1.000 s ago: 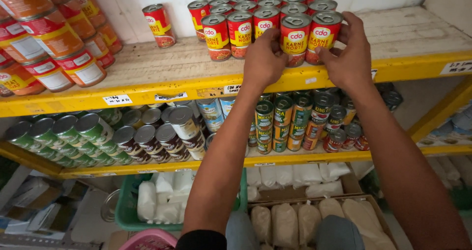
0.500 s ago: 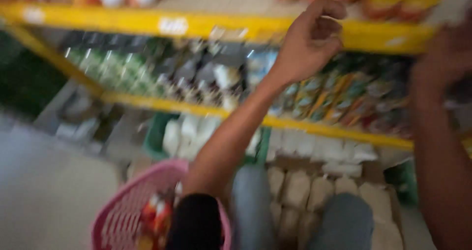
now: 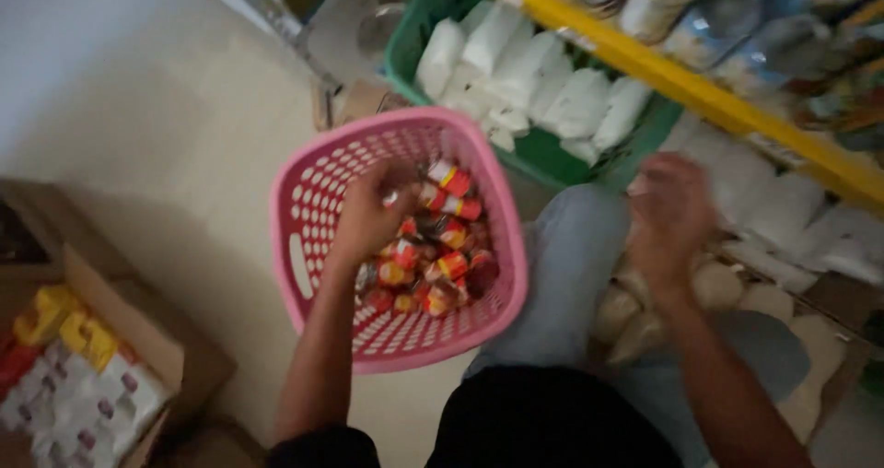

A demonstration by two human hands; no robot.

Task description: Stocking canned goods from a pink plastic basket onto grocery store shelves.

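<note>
A pink perforated plastic basket (image 3: 318, 265) sits on the floor by my knee, holding several small red-labelled cans (image 3: 433, 256). My left hand (image 3: 373, 215) reaches down into the basket with its fingers curled over a can near the top of the pile. My right hand (image 3: 670, 212) hovers blurred above my right knee, fingers loosely apart, holding nothing that I can see.
A green crate (image 3: 539, 150) of white packets stands behind the basket, under a yellow shelf edge (image 3: 681, 81) with cans above. More pale bags (image 3: 792, 210) lie at right. An open cardboard box (image 3: 87, 367) of small packets sits at lower left.
Both hands have left the cans on the upper shelf. The view has swung down to the floor, and my left hand has dropped into the pink basket.
</note>
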